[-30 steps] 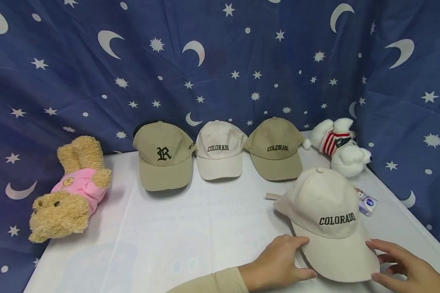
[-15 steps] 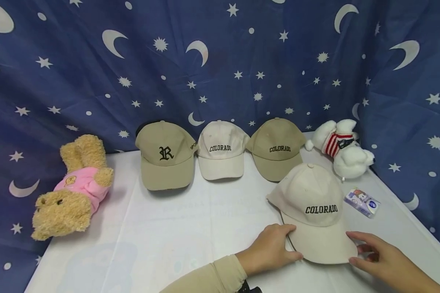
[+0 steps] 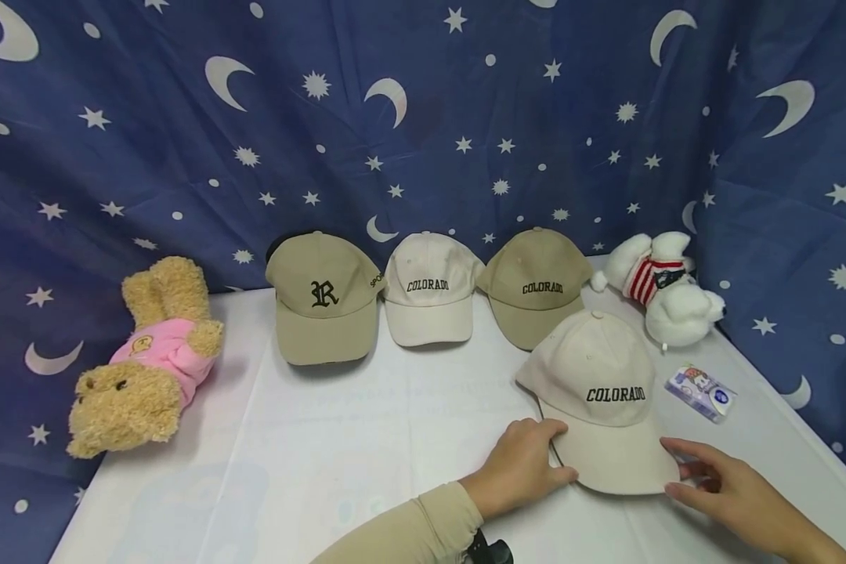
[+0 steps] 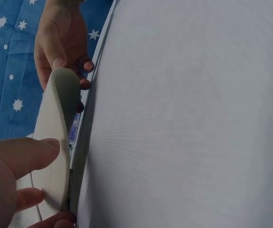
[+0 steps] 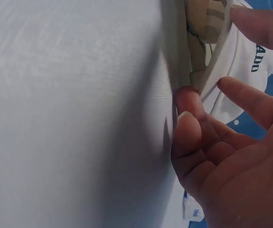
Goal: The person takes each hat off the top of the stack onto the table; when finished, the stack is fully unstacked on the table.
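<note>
Holds a cream COLORADO cap (image 3: 595,376) by its brim (image 3: 615,458).
Pinches opposite sides with nearly closed left grip (image 3: 522,470) and right grip (image 3: 733,493), in front and right of the tan COLORADO cap (image 3: 536,270).

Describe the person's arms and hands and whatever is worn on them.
In the head view, both the left hand and the right hand are ungloved. On the left, a plain khaki sleeve ends at the wrist, with a black object showing beside it; on the right, no sleeve shows.
</note>
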A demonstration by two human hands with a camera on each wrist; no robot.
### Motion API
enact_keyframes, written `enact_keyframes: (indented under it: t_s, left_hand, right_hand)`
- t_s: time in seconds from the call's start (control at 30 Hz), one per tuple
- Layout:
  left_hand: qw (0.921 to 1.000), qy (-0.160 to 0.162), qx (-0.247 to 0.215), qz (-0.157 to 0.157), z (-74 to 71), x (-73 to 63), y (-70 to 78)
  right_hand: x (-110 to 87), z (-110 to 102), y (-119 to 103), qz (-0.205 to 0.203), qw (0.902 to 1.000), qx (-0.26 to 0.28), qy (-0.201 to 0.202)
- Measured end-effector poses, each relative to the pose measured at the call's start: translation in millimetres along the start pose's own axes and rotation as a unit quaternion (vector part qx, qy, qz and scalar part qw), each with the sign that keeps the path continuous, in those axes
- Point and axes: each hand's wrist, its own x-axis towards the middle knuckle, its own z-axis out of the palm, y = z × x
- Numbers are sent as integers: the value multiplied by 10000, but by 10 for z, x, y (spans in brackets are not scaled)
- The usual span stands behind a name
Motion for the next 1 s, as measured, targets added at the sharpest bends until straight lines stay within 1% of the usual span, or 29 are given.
enact_keyframes:
  t_s: [0.23,0.3,0.43,0.53,0.77,1.0]
  left_hand:
    - [9998,-4,148,-105,0,5,-1]
    - [9997,-16,175,-139,7,6,1]
    - [9996,-59,183,-189,13,8,5]
    - [9996,-90,171,-193,12,12,6]
    - [9996,-169,124,-203,12,27,-4]
    - [9993,-269,117,-244,20,31,-3]
  right_hand:
    - [31,23,5,101,9998,126,-71]
    - [33,35,10,69,9999,143,26]
    - [24,57,22,-120,9994,153,279]
    - [28,63,22,-212,9991,153,345]
    - [75,32,9,95,9998,80,169]
    - [89,26,12,135,9997,23,193]
